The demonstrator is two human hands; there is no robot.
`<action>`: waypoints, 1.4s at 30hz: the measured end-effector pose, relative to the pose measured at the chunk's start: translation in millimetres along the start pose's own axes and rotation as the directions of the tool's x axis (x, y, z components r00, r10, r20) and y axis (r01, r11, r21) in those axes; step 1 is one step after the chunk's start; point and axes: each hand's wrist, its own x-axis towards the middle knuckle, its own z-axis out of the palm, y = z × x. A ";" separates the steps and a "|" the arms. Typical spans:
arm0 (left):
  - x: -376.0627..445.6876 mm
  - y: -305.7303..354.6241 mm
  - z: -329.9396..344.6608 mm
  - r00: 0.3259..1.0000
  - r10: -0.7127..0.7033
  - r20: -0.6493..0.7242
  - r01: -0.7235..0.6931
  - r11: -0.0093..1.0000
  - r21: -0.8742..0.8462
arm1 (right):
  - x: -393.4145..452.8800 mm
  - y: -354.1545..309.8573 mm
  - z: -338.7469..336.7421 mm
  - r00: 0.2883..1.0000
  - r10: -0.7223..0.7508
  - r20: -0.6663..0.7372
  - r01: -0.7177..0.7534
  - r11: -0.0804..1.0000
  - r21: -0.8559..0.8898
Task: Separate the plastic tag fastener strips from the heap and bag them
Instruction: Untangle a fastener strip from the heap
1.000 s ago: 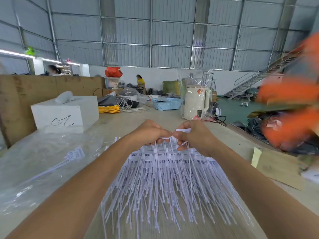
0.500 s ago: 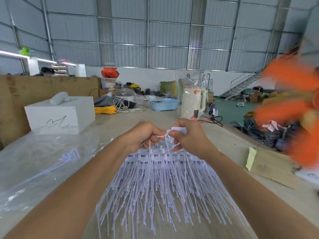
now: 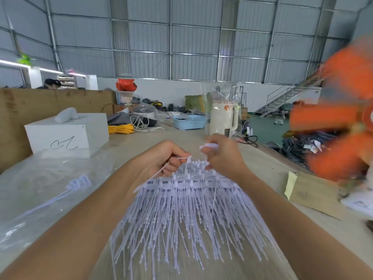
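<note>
White fastener strips [image 3: 187,207] fan toward us beneath both forearms; our left hand [image 3: 165,158] pinches one strand, our right hand [image 3: 222,156] grips a tab.

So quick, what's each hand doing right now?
Left hand: pinching a fastener strip.
Right hand: gripping a white strip end.

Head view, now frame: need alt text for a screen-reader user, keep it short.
Two bare hands work at the top of a fanned heap of white plastic tag fastener strips on a table: the left hand pinches one thin strand, and the right hand grips a white piece. A clear plastic bag holding a few strips lies to the left.
</note>
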 end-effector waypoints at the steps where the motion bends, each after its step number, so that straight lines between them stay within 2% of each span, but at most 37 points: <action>1: -1.9 -1.3 -2.9 1.000 0.007 0.000 -0.007 1.000 0.018 | 3.2 3.4 -8.0 0.997 0.072 -0.041 -0.069 0.995 0.076; 4: -3.8 -7.1 -10.9 0.993 0.069 -0.091 -0.051 0.981 0.186 | 9.8 4.2 -25.7 0.973 0.226 -0.045 -0.195 0.913 0.358; 7: 2.4 -10.5 -11.5 0.976 0.129 -0.178 -0.068 0.948 0.311 | 13.4 -9.6 -23.6 0.972 0.233 0.014 -0.215 0.869 0.445; 9: 5.9 -11.6 -10.0 0.971 0.145 -0.190 -0.079 0.946 0.315 | 13.9 -20.6 -18.9 0.966 0.232 0.114 -0.259 0.865 0.430; 12: 6.5 -12.2 -8.4 0.966 0.160 -0.203 -0.090 0.944 0.317 | 9.8 -27.2 -10.0 0.922 0.243 0.300 -0.337 0.886 0.319; 14: 5.0 -11.7 -7.9 0.962 0.177 -0.208 -0.099 0.936 0.337 | 6.9 -25.1 -0.3 0.904 0.248 0.348 -0.353 0.892 0.283; 20: 4.4 -9.4 -7.2 0.947 0.212 -0.240 -0.100 0.908 0.407 | 4.9 -19.3 20.5 0.873 0.303 0.382 -0.409 0.881 0.238; 26: 4.6 -9.4 -4.6 0.925 0.266 -0.272 -0.126 0.888 0.443 | -0.3 -21.9 32.4 0.865 0.281 0.417 -0.428 0.846 0.319; 29: 4.4 -9.5 -4.0 0.923 0.274 -0.271 -0.167 0.918 0.360 | -1.9 -21.8 35.2 0.884 0.267 0.383 -0.404 0.848 0.342; 33: 1.8 -10.2 -7.9 0.925 0.220 -0.311 -0.187 0.973 0.132 | -0.6 -18.8 31.8 0.919 0.278 0.281 -0.377 0.827 0.416; 38: -2.1 -11.1 -8.3 0.934 0.148 -0.324 -0.096 0.980 0.172 | 0.5 -15.8 30.0 0.923 0.286 0.257 -0.377 0.804 0.459; 42: -5.6 -13.1 -5.4 0.938 0.181 -0.296 -0.121 0.970 0.210 | -0.3 -16.2 30.0 0.925 0.260 0.276 -0.365 0.808 0.462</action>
